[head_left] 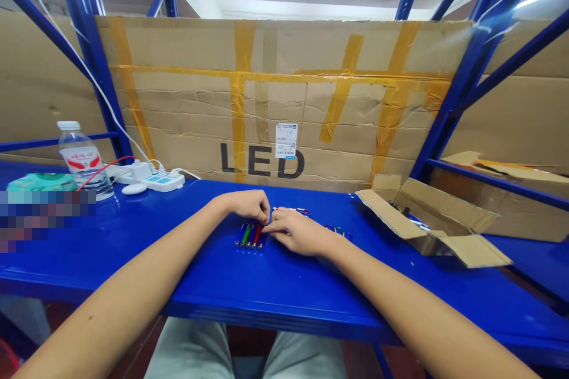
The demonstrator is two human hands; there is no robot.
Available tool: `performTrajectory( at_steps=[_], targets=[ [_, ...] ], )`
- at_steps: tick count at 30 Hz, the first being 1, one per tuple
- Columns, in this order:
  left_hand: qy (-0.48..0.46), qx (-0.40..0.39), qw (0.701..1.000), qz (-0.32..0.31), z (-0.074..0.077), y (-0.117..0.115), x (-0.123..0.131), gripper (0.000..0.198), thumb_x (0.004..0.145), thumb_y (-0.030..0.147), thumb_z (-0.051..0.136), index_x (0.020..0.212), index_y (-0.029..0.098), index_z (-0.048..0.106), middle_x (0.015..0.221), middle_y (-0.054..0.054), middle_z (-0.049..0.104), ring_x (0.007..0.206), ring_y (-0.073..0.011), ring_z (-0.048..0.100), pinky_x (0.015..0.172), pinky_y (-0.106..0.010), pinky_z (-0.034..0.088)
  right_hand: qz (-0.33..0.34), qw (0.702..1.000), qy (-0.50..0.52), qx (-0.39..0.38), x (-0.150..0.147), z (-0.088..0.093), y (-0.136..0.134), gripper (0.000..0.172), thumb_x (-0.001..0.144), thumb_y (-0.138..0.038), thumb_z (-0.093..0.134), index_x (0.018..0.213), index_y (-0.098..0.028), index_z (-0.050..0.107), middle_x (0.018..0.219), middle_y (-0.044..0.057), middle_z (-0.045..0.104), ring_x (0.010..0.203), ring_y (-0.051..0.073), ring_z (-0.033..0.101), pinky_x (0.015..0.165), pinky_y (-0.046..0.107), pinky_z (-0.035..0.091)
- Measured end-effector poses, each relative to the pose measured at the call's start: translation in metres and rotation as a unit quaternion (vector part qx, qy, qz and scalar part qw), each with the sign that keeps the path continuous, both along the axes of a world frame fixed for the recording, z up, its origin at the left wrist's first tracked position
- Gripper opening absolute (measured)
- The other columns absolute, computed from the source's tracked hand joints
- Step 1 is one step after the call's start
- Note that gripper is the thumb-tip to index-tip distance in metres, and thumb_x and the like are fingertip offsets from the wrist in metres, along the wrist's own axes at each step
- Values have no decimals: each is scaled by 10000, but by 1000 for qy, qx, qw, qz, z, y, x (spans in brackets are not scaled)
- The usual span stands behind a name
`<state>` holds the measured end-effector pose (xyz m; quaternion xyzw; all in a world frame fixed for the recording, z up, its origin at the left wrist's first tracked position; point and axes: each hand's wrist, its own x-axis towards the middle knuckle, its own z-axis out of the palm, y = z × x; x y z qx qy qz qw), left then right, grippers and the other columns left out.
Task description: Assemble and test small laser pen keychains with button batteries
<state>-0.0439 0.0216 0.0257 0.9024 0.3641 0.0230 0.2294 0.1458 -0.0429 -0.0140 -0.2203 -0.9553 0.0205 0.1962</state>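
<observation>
Several slim metallic cylinders (250, 237), blue, green and red, lie side by side on the blue table (213, 284). My left hand (251, 204) is over their far ends, its fingers curled down; whether anything is between the fingertips is hidden. At the right end of the row, my right hand (296, 232) has its index finger stretched toward the left fingertips, with the thumb apart below. More slim red and blue items (291, 210) lie just behind my right hand. Beside the right wrist are small blue and green rings or clips (340, 231), partly hidden.
An open cardboard box (427, 219) with metallic items inside stands at the right. A water bottle (84, 160), a green packet (42, 182) and a white power strip (153, 177) are at the left. Taped cardboard (191, 106) closes off the table's back.
</observation>
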Motion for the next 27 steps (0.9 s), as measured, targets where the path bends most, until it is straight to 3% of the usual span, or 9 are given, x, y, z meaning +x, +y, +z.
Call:
performTrajectory(
  at_steps=[4,11,14,18,21,27],
  targets=[
    [11,7,1000,5,-1,0,2,197,678,250,643,795,140,757,695,0,688,629,-118,551,560,-202,379,1,1000,-11,-28,1,4,-3,252,878,-109,513,1019,-165,714,1066,94,675,1015,199,590,935,340,433],
    [-33,50,998,28,-6,6,1,186,687,224,615,796,143,742,771,-27,720,698,-142,608,631,-219,426,-3,993,-55,-100,-2,15,-21,108,870,-229,557,811,-171,626,776,19,634,706,132,532,679,254,393],
    [-71,107,992,12,-7,4,4,177,731,239,601,810,149,731,824,-36,719,758,-149,616,691,-231,436,-41,987,-95,-126,0,20,-27,105,838,-288,600,802,-190,597,696,-12,586,636,119,479,598,244,326],
    [-77,211,974,-31,-10,-4,12,132,763,213,597,803,164,713,860,-44,694,821,-163,596,765,-264,433,-75,970,-126,-195,12,29,-29,63,733,-162,587,775,-196,555,675,-30,555,583,104,449,532,236,281],
    [-72,247,964,-65,-15,-10,19,121,783,192,594,824,168,705,865,-48,683,856,-173,587,800,-281,428,-113,962,-69,-239,30,38,-19,97,698,-154,567,767,-190,509,672,-32,534,580,103,452,529,230,297],
    [-39,264,960,-86,-23,-14,29,137,821,227,598,858,181,722,915,-61,702,944,-208,588,880,-324,417,-262,959,76,-79,62,40,12,48,738,-177,507,756,-191,466,704,-7,555,631,127,458,572,256,304]
  ],
)
